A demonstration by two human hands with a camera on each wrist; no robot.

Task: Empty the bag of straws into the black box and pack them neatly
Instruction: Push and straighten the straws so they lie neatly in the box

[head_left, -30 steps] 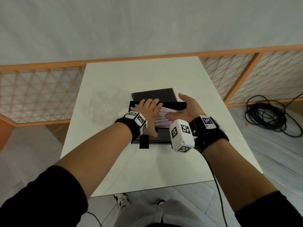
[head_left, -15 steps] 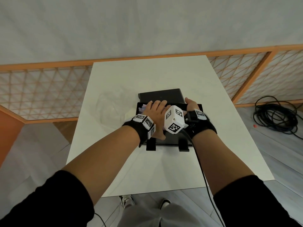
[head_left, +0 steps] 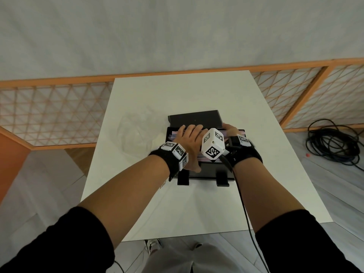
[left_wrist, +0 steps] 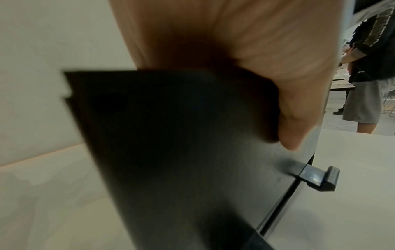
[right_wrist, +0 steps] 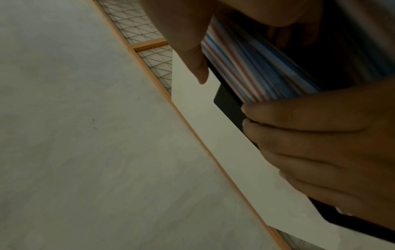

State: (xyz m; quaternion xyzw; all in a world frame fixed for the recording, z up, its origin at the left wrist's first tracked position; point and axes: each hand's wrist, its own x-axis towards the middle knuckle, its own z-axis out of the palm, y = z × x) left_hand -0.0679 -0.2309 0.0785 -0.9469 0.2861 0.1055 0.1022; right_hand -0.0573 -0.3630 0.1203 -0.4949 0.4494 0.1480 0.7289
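Straws (head_left: 198, 157) are in the box (head_left: 206, 171) now, a striped pile lying lengthwise across it, and I'm on the packing step. Left hand (head_left: 189, 142) lies flat on top of the pile, fingers straight and spread, pressing down; the thumb hooks over the near wall, as the left wrist view shows. Right hand (head_left: 231, 131) is at the box's right end, mostly hidden behind my wrist gear in the head view. From the right wrist view, its fingers (right_wrist: 310, 135) are laid side by side, lightly bent against the end wall and the straw tips, squaring them up rather than gripping anything. The lid (head_left: 195, 121) stands open behind, and both clasps (head_left: 222, 179) hang free at the front. Off to the left on the table (head_left: 197, 209) lies the clear bag (head_left: 136, 134), looking empty, though it's faint.

So emptying seems done. Next, I reckon: nudge the ends flush from the right while the left palm keeps the pile from riding up, then check nothing pokes over the rim. Straws are light and roll easily, so gentle, even pressure.
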